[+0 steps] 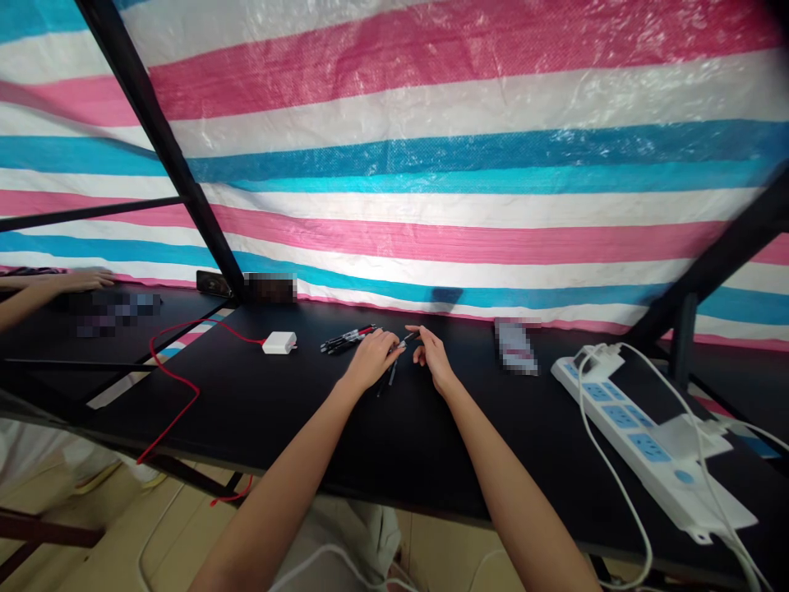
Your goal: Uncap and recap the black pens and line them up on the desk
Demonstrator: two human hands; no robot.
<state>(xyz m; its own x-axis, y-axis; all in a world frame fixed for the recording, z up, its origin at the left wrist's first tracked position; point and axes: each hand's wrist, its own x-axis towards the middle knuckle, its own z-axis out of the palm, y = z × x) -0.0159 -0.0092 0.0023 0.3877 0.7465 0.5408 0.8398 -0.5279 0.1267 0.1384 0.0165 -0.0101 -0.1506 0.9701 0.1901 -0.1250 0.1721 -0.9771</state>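
Both of my hands meet over the black table [296,411], with a dark pen [407,339] between them. My left hand [373,360] is closed on one end of this pen, thumb and fingers pinched together. At its other end, the bent fingers of my right hand [434,358] close on the pen. Beneath and beside my left hand lie some dark, slim pen-like pieces [393,376], partly hidden by the fingers. Just left of that hand rests a loose bunch of pens [346,339], mostly black and silver with some red.
A white charger [279,343] with a red cable [191,380] lies to the left. On the right are a blurred phone-like object [516,346] and a long white power strip [641,444] with cables. Another person's hand [86,280] rests at the far left. Striped sheeting hangs behind.
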